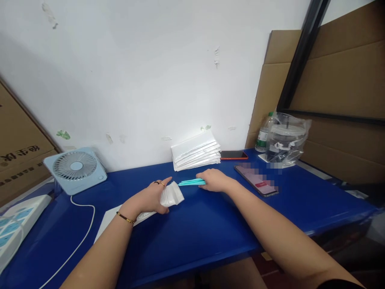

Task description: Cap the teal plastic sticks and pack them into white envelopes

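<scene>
My left hand [152,198] grips a white padded envelope [172,195] near its end, thumb on the near side and index finger pointing outward. The envelope's near end lies over or beside a white sheet-like piece [106,220]; part of it is hidden by my wrist. In my right hand [213,180] is a small stack of thin turquoise pieces [191,182], pinched at the right end. Their left end points at the envelope's end, slightly apart from it. Exactly what the turquoise pieces are, I cannot make out.
Behind my hands, a pile of white padded envelopes [195,152] leans near the wall beside an orange-edged phone [234,155]. Another phone [255,180] lies to the right, before a bagged cup [285,140] and bottle [262,136]. A fan [75,166] and power strip [22,222] stand left.
</scene>
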